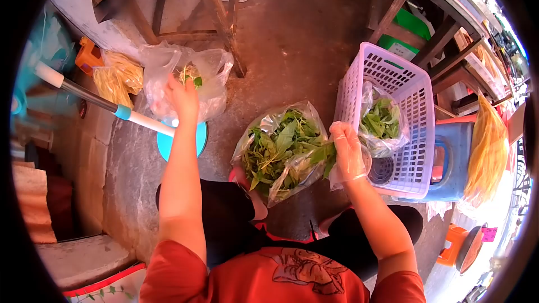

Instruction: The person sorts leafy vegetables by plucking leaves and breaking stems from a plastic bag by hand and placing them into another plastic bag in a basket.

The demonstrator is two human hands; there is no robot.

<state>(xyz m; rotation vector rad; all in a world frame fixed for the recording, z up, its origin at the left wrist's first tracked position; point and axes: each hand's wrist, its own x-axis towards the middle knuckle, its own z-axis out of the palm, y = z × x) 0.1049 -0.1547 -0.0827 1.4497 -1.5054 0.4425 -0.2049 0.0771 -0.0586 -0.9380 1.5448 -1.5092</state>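
Nearest, the person's knees flank the near side of the open leaf bag (283, 148), the landmark on the floor. At the bag's right edge, the right hand (346, 148), in what looks like a clear plastic glove, has its fingers together on a leafy sprig (323, 154); the leaves stick out from the finger side, toward the bag. Just right of the leaf bag stands the lilac basket (414, 126), holding a smaller bag of leaves (382, 119). Farther out, to the bag's upper left, the left hand (184, 100) is over a clear plastic bag (212, 76), its fingers at some stems (190, 73); whether they pinch them I cannot tell. Beyond the leaf bag are wooden legs (222, 19).
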